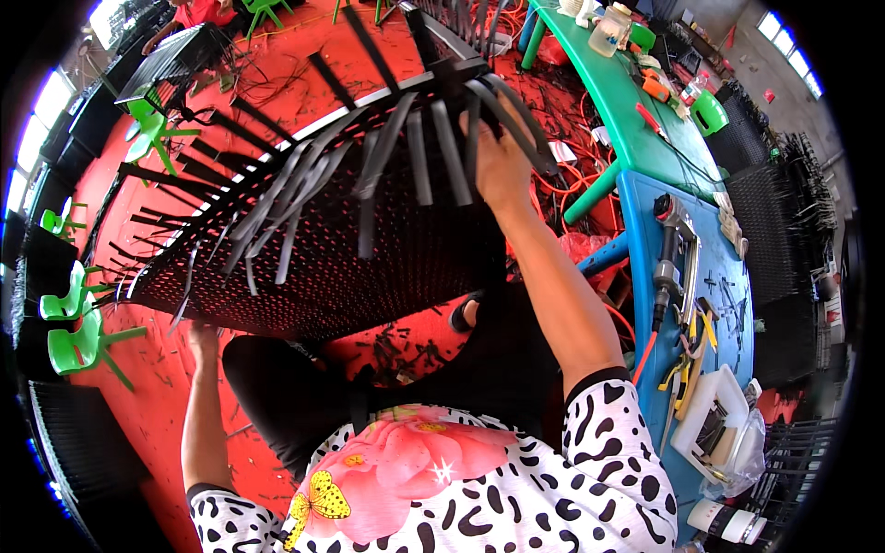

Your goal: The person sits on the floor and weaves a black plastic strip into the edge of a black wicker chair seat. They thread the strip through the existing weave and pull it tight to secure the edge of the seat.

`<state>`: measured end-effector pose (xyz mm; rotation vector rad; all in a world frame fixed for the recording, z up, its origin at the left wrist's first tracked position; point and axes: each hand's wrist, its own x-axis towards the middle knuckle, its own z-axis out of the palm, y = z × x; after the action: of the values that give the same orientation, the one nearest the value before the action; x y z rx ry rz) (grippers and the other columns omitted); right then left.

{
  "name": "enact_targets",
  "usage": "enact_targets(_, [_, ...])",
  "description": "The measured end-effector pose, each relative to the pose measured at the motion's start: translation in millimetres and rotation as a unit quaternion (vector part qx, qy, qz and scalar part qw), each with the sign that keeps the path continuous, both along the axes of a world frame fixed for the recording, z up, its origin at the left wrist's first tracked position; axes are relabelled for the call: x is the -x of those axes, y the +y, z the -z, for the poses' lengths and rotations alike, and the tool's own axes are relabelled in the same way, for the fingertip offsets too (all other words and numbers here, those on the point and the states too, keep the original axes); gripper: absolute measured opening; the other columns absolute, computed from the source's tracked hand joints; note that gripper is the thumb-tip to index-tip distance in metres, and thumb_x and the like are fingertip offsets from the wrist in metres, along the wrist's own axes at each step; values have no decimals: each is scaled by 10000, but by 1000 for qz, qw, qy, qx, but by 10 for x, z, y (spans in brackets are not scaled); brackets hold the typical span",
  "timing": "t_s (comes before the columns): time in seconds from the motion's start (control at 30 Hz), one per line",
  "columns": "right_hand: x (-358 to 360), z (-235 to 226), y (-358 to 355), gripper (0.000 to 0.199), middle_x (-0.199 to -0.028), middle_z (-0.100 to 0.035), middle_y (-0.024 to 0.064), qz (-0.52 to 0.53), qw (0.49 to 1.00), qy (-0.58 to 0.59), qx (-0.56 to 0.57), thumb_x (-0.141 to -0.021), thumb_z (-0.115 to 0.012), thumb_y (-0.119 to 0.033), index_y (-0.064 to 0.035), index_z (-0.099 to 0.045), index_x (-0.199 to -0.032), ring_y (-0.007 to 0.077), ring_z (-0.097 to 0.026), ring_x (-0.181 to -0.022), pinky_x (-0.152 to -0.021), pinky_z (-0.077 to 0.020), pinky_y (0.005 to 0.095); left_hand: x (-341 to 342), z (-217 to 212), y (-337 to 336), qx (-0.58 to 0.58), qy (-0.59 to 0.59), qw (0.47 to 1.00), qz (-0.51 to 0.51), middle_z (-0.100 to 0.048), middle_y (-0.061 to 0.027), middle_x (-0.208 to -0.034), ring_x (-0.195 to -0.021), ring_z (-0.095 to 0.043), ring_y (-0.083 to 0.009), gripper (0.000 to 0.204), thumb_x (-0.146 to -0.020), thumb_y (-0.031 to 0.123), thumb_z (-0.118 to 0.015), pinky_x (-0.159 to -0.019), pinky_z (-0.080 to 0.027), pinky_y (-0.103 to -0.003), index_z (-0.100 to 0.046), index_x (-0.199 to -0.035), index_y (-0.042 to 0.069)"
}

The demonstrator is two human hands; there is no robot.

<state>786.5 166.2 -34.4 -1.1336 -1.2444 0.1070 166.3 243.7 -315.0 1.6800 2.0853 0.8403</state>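
A large black woven panel (369, 249) with many loose dark strips sticking out along its top lies tilted across my lap. My right hand (498, 157) reaches up to its far right corner and grips several of the dark strips (516, 111) there. At the panel's lower left edge my left hand (203, 336) is partly hidden under the rim, and it seems to hold that edge. A pale frame bar (369, 97) runs along the panel's upper side.
A blue table (728, 276) at right carries a power tool (666, 267), pliers and a white tray (714, 419). A green table (618, 83) stands behind it. Green plastic chairs (78, 323) line the left. Strip offcuts and an orange cable litter the red floor (166, 405).
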Motion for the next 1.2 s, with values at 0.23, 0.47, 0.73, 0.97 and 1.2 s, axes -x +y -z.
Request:
enact_targets(0.23, [666, -210, 0, 728, -1158, -501, 244, 151, 963, -214, -58, -672, -709, -180, 60, -370, -1269, 398, -481, -1055, -912, -377, 468, -2793, -2467, -1332, -256, 150, 821, 488, -548, -229, -1134, -1011, -549, -389, 399, -689, 40, -646, -878, -457, -431, -549, -1066, -48])
enact_targets(0.47, [1200, -496, -196, 704, -1131, -505, 221, 106, 969, -181, -130, -639, -682, -143, 74, -400, -1247, 397, -495, -1031, -907, -374, 458, -3272, -3770, -780, -541, 269, 734, 312, -470, -232, -1268, -1182, -441, -409, 695, -754, 214, -709, -1000, -342, -465, -378, -1289, -82])
enact_targets(0.73, [1828, -759, -434, 750, -1198, -447, 287, -47, 969, -163, -179, -584, -688, -168, 69, -391, -1231, 424, -436, -1131, -965, -341, 497, -2555, -4019, -371, -425, 103, 876, 204, -614, -142, -1077, -944, -589, -232, 431, -860, 333, -607, -862, -438, -329, -582, -1103, -22])
enact_targets(0.97, [1063, -87, -411, 496, -1044, -558, 158, -40, 966, -167, -195, -645, -669, -124, -35, -541, -1116, 331, -532, -1027, -880, -438, 441, -1238, -3952, 245, -441, 159, 883, 38, -651, -203, -987, -922, -593, -297, 468, -934, 369, -441, -846, -420, -357, -629, -1019, -52])
enact_targets(1.2, [-574, 1624, -465, 373, -1025, -639, 106, 53, 900, 339, 269, -885, -559, -317, 1, -600, -1076, 165, -616, -855, -787, -489, 305, 48, -4059, 231, -451, 385, 805, -26, -605, -218, -1083, -976, -579, -365, 351, -918, 175, -401, -861, -452, -433, -492, -1192, -23])
